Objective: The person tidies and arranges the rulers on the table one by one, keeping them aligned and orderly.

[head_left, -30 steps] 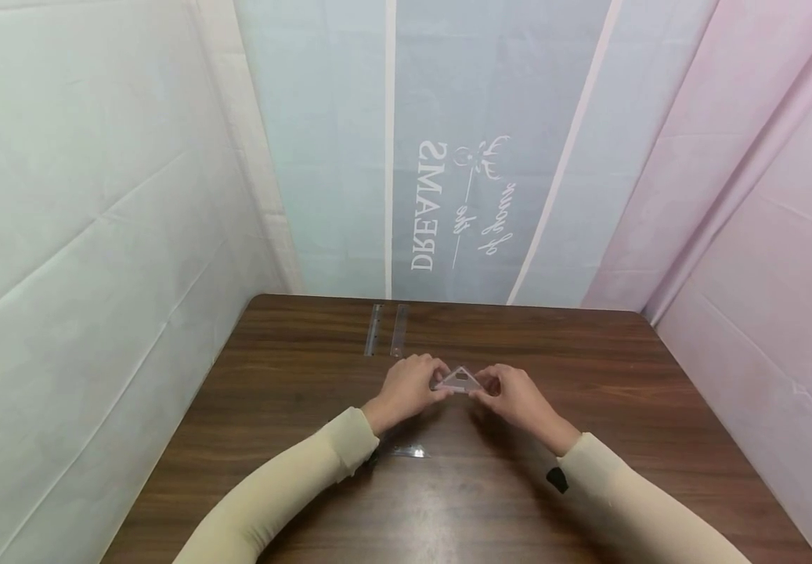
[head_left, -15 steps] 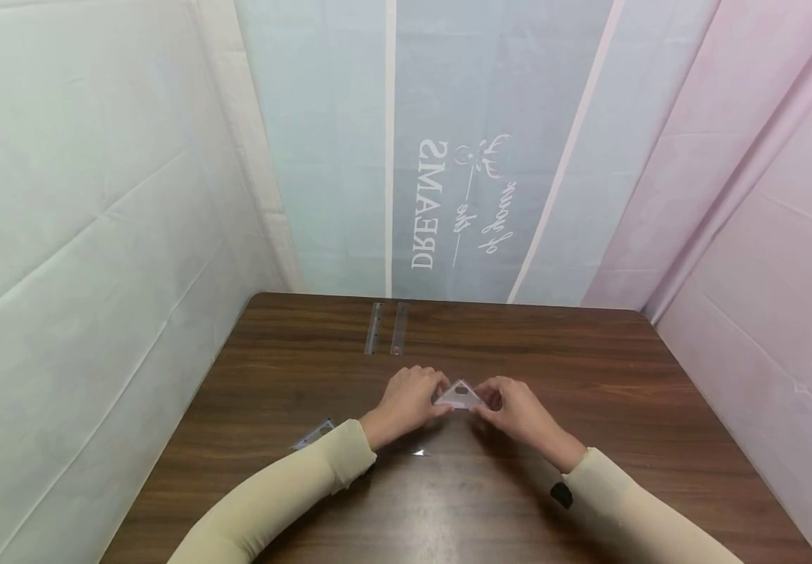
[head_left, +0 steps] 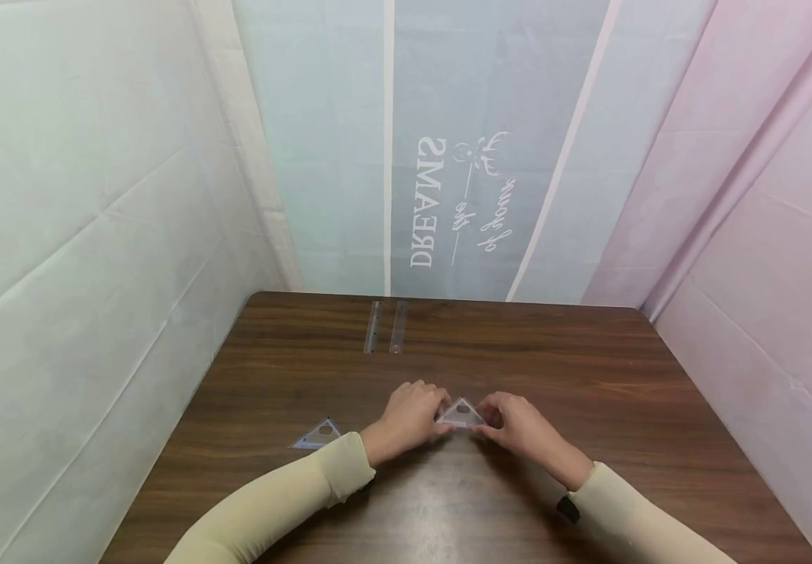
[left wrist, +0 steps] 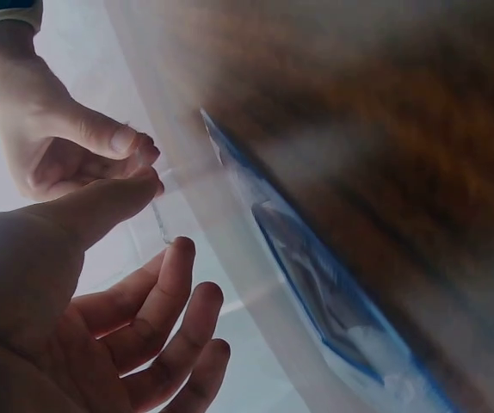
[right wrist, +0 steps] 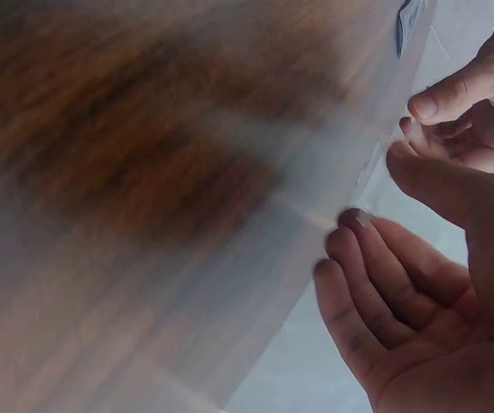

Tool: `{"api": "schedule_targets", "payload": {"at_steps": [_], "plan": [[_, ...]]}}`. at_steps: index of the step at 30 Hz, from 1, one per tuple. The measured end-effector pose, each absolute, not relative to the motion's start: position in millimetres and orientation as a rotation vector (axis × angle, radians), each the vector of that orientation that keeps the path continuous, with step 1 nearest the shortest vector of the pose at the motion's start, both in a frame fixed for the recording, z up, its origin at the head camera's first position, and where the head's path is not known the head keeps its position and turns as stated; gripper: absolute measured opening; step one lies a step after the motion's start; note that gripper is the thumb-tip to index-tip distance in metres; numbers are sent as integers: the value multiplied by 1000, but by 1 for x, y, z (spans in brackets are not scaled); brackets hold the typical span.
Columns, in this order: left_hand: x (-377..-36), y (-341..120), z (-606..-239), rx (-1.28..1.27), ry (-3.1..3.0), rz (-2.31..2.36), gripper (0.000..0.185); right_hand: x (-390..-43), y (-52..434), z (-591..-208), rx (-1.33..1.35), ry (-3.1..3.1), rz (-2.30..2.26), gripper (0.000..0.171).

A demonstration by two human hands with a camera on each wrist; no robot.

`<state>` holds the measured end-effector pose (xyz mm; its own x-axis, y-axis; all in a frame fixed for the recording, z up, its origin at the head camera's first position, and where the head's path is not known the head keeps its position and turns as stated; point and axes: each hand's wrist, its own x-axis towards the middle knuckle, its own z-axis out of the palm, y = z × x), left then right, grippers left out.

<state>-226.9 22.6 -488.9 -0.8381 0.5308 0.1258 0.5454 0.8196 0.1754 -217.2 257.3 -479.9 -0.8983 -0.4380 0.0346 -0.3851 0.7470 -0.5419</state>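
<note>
Both hands pinch a clear triangular set square (head_left: pixel 460 413) at the worktop's (head_left: pixel 659 407) centre: left hand (head_left: pixel 409 415) at its 9 o'clock corner, right hand (head_left: pixel 518 427) at 3 o'clock. A second set square (head_left: pixel 317 434) lies at 9 o'clock, two clear rulers (head_left: pixel 385 328) at 12.

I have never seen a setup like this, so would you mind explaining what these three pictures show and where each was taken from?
No machine here: a person works with two bare hands. The wide picture comes from a camera on the person's head, looking down at a brown wooden table inside a fabric booth. The two blurry close-ups come from cameras strapped to each wrist. The left hand and right hand together pinch a small clear plastic triangle by its corners, just above the table. A second clear triangle lies flat beside the left sleeve, and two clear straight rulers lie side by side near the far edge.
</note>
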Motion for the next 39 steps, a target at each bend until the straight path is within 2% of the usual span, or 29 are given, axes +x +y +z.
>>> {"api": "schedule_targets", "payload": {"at_steps": [11,39], "plan": [[-214,27,-494,-916,-2950,-202,34,-208,261,-486,-697,2771,-833,22],[-200,35,-493,-907,-2861,49,42,-193,256,-487,-721,2838,-726,23]]}}
